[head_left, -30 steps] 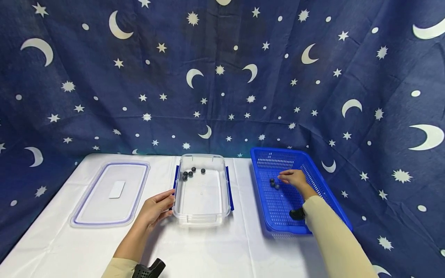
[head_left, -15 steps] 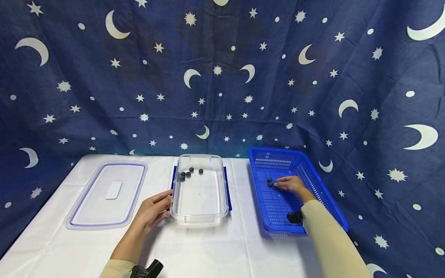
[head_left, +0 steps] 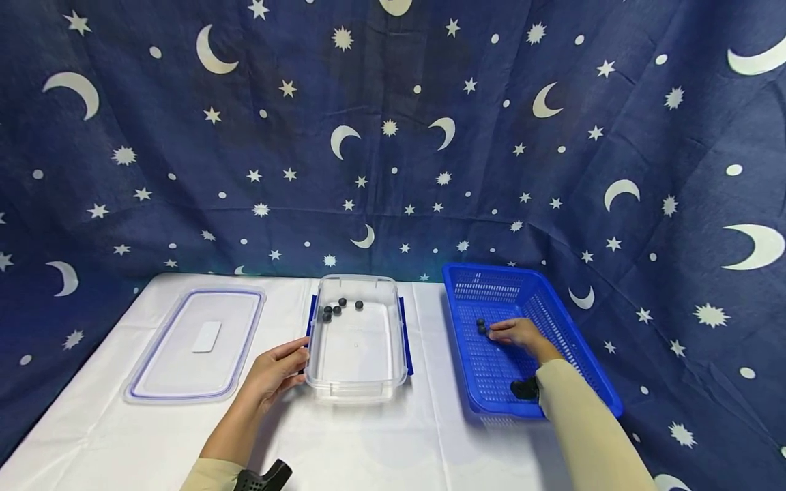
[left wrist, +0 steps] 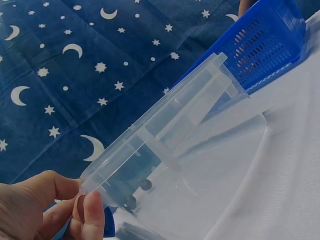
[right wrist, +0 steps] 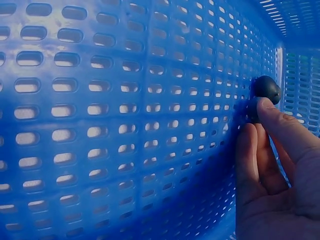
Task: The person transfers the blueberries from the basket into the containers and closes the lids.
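My left hand (head_left: 274,372) grips the left wall of a clear plastic container (head_left: 356,390) with thumb and fingers. Several small dark balls (head_left: 359,305) lie in its far left part, and blue clips flank its sides. My right hand (head_left: 518,334) reaches down into a blue perforated basket (head_left: 604,382). In the right wrist view, its thumb and fingertips pinch a small dark ball (right wrist: 253,111), partly hidden by the thumb. Another dark ball (right wrist: 266,87) lies right behind it on the basket floor. In the left wrist view, the left hand (left wrist: 60,200) pinches the container's edge.
A clear lid (head_left: 178,368) with a blue seal lies flat on the white-covered table (head_left: 368,450), left of the container. A small white label sits on the lid. Behind the table hangs a dark blue curtain (head_left: 393,157) with moons and stars.
My right hand has moved slightly toward the near left inside the basket, from beside the balls to pinching one. The left hand and the container stay as they were.
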### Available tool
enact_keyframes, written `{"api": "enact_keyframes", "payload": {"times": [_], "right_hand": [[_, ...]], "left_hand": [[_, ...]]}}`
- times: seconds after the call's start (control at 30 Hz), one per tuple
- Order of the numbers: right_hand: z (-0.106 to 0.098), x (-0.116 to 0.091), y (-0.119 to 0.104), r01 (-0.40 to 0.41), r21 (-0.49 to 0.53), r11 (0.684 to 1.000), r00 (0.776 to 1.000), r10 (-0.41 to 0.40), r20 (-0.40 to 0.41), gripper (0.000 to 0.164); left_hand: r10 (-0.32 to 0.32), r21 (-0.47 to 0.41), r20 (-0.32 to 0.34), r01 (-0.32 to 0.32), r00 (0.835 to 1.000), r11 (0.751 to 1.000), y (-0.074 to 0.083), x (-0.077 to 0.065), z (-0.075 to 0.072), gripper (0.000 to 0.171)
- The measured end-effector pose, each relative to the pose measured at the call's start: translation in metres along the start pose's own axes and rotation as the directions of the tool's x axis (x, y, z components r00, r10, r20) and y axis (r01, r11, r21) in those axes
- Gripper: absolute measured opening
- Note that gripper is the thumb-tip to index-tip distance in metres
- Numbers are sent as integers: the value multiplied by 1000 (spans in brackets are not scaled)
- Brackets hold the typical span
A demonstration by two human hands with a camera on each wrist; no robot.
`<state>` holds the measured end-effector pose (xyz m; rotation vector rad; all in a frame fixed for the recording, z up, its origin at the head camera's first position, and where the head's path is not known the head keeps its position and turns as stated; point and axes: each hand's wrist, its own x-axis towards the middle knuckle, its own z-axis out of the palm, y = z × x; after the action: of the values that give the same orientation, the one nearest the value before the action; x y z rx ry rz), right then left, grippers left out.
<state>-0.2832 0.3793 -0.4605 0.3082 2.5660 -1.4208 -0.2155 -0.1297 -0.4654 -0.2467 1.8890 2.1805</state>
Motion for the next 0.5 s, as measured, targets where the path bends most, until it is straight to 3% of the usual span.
{"api": "enact_keyframes", "payload": {"times": [0.2, 0.5], "right_hand": [[1, -2, 0, -36, -26, 999, 999, 35, -20, 33], [1, -1, 4, 11, 38, 999, 1000, -10, -8, 36]], "left_hand": [[-1, -1, 1, 1, 1000, 1000, 0, -1, 0, 52], [2, -3, 1, -2, 1000, 1000, 0, 0, 0, 52]]}}
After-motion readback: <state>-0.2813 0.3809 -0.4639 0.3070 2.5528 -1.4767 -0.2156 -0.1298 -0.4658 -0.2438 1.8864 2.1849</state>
